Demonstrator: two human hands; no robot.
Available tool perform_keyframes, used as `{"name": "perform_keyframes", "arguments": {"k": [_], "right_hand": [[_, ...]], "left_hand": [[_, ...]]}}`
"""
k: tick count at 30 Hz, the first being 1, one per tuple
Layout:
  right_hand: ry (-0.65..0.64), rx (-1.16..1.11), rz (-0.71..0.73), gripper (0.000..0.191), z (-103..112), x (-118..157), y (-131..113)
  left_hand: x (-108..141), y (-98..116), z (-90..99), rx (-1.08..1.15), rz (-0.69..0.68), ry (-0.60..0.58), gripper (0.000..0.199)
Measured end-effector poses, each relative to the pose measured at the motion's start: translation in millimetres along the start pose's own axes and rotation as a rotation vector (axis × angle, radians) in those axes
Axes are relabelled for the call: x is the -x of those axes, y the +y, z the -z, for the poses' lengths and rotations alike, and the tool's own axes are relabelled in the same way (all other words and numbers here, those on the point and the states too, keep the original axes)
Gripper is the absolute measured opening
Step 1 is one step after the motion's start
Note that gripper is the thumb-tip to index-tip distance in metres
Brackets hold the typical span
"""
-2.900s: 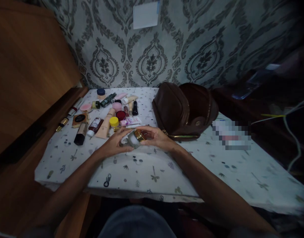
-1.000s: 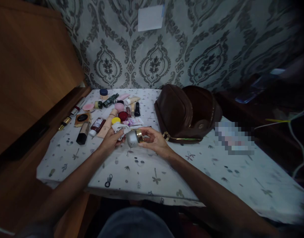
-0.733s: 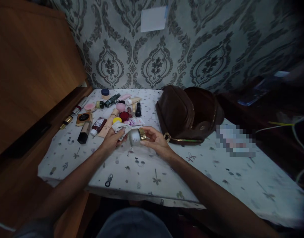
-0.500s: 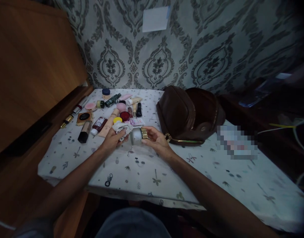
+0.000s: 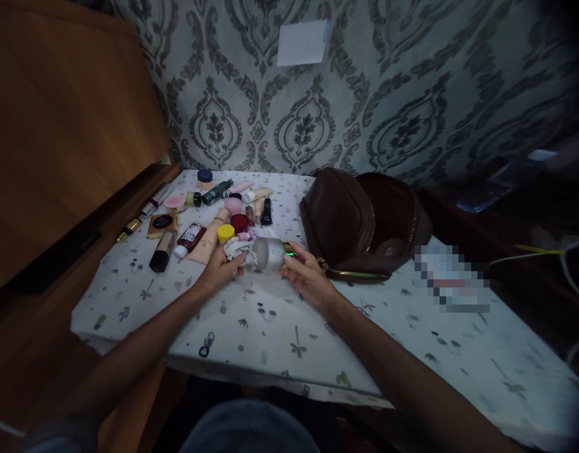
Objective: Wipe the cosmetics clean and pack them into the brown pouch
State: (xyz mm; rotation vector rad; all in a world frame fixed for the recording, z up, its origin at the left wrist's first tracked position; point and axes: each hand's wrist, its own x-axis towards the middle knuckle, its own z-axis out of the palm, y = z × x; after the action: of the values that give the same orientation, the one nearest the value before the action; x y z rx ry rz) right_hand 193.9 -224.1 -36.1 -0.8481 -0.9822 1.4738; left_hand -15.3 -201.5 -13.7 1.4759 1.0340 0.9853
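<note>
White cloth (image 5: 239,248) is bunched in the left hand (image 5: 220,271), fingers clamped on it. The right hand (image 5: 309,275) has its fingers clamped on the capped end of a jar (image 5: 267,254), held sideways over the counter (image 5: 280,333), base facing the cloth. Just beyond the cloth sits a yellow pot (image 5: 226,233); beyond the right hand, a bag (image 5: 337,217).
</note>
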Motion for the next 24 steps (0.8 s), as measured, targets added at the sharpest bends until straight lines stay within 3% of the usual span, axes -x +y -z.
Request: {"name": "perform_keyframes", "arguments": {"k": [4,7,14,20,24], "right_hand": [[-0.007,0.085,-0.016,0.046,-2,2,1],[0.032,0.135,-0.003,0.046,-1,1,5],[0.106,0.049,0.038,0.047,-1,-3,3],[0.073,-0.021,0.028,0.045,-1,-2,1],[0.049,0.018,0.033,0.048,2,-2,2]], "left_hand": [[1,-5,1.1,0.005,-0.047,-0.002,0.034],[2,-8,0.7,-0.026,-0.165,-0.005,0.04],[9,-9,-2.5,-0.387,-0.505,-0.21,0.04],[13,-16,-2.5,-0.538,-0.557,-0.267,0.058],[15,-30,-4.6,-0.554,-0.522,-0.153,0.048]]}}
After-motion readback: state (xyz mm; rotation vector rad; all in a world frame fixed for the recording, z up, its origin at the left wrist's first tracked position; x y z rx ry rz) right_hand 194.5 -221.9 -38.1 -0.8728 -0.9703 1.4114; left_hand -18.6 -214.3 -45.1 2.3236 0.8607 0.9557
